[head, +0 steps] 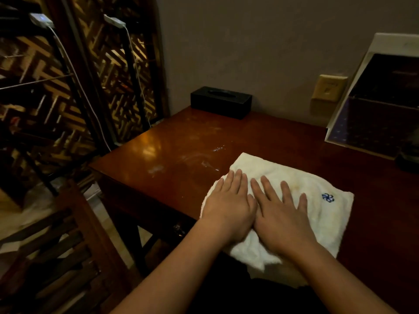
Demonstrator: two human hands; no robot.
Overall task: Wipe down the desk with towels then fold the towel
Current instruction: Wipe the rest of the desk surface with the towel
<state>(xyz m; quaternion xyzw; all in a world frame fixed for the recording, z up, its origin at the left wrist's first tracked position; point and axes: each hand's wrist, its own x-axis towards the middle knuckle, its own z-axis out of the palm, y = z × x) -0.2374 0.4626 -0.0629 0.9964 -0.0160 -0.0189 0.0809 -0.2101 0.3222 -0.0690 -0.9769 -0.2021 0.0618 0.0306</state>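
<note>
A white towel with a small blue emblem lies spread flat on the dark red wooden desk, close to its front edge. My left hand rests palm down on the towel's left part, fingers together and stretched out. My right hand lies flat beside it, touching it, fingers spread over the towel's middle. Neither hand grips the cloth. Wet streaks and smears shine on the desk surface beyond and to the left of the towel.
A black tissue box stands at the back of the desk against the wall. A large dark box with a white lid sits at the back right. A wooden chair stands at the left, near the desk's left edge.
</note>
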